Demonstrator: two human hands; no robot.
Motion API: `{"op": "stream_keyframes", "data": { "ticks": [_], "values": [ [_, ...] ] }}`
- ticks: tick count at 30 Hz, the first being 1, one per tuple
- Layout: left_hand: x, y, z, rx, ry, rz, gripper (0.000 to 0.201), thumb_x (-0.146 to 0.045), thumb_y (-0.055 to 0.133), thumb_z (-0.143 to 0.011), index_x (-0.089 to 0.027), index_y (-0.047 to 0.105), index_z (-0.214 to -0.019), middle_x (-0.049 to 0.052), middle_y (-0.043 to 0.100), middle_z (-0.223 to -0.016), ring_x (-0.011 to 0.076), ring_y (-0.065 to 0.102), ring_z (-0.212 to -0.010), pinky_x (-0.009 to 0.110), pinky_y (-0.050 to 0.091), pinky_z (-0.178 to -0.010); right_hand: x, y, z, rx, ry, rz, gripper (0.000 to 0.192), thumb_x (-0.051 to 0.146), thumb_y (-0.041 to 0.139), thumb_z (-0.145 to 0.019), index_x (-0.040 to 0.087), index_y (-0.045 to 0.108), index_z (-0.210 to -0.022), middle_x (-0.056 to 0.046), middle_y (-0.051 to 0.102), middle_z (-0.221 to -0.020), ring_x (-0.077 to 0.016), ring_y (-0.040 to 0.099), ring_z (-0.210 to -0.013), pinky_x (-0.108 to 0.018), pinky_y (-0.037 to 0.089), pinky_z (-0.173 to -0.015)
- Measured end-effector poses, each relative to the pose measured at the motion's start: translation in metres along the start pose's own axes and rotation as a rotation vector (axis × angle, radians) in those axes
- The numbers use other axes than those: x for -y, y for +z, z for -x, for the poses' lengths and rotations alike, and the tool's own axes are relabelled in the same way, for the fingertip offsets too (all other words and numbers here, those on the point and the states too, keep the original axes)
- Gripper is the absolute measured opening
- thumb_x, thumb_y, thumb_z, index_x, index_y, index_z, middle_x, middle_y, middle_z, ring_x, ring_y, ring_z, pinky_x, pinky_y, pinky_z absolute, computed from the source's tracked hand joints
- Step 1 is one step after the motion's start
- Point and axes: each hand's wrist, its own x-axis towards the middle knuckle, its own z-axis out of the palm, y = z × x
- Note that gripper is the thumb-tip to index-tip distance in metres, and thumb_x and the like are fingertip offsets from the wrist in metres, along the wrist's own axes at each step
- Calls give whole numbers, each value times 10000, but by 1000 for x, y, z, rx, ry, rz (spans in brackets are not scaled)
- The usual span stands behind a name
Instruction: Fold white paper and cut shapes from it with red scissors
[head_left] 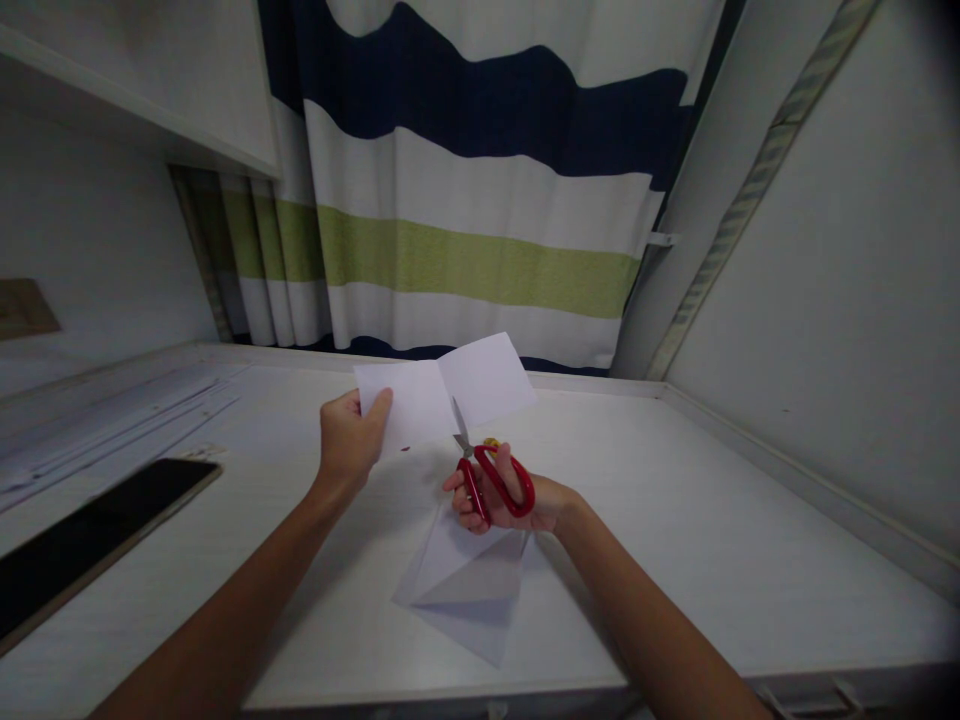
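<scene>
One white sheet (412, 398) in left fingers (379, 408), red-handled scissors (468, 452) in right fingers (463, 505), yellow patch (491, 441), possibly a label

"How's the light?"
"Dim and greyish. The sheet (412, 400) just beyond the scissors (469, 452) reads brightest; the curtain (480, 265) behind them looks muted."
"Coming from where?"
"I can't tell; the source is out of frame. Up and left of the scissors, the underside of the shelf (127, 125) is darker."
"Shadows?"
"Soft-edged, on the desk (660, 530), along the inner sides of both forearms (255, 590), nearer us than the scissors."
"And sharpness?"
"Slightly soft overall. Far right of the scissors, the corners sink towards black. The wide lens stretches the phone (112, 540) left of them and tilts the wall (847, 270) right of them."
</scene>
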Motion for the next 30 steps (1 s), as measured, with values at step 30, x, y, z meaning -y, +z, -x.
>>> {"op": "stream_keyframes", "data": {
  "ticks": [30],
  "values": [
    [9, 0, -5, 28, 46, -45, 223, -356, 529, -624, -139, 573, -594, -8, 536, -540, 124, 493, -482, 201, 369, -401, 1, 1, -2, -21, -4, 28, 609, 648, 310, -681, 99, 467, -892, -9, 436, -635, -71, 387, -489, -221, 236, -450]
  ]
}}
